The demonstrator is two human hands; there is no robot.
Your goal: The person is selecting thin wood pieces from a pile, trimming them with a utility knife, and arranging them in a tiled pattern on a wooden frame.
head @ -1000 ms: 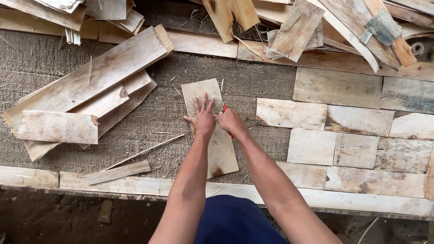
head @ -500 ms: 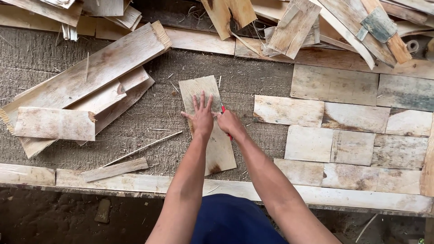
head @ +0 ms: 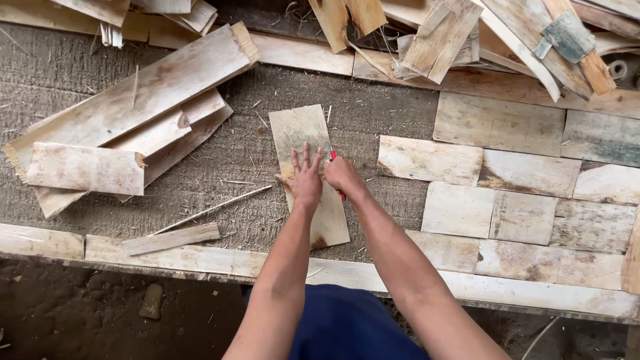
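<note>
A short pale wooden board (head: pixel 300 130) lies lengthwise on the rough grey work surface. My left hand (head: pixel 305 175) presses flat on its middle with fingers spread. My right hand (head: pixel 343 175) is closed around a thin red pencil-like tool (head: pixel 333 155) at the board's right edge, tip near the wood. Both forearms reach up from the bottom of the view.
A stack of long planks (head: pixel 133 100) lies at the left with a short board (head: pixel 83 169) on top. Fitted flat boards (head: pixel 527 193) cover the right side. Scrap offcuts (head: pixel 440 30) pile along the back. A thin stick (head: pixel 213 209) and a slat (head: pixel 172 239) lie near the front rail (head: pixel 200 260).
My hands have barely shifted on the board. The view has drifted slightly, nothing else has moved.
</note>
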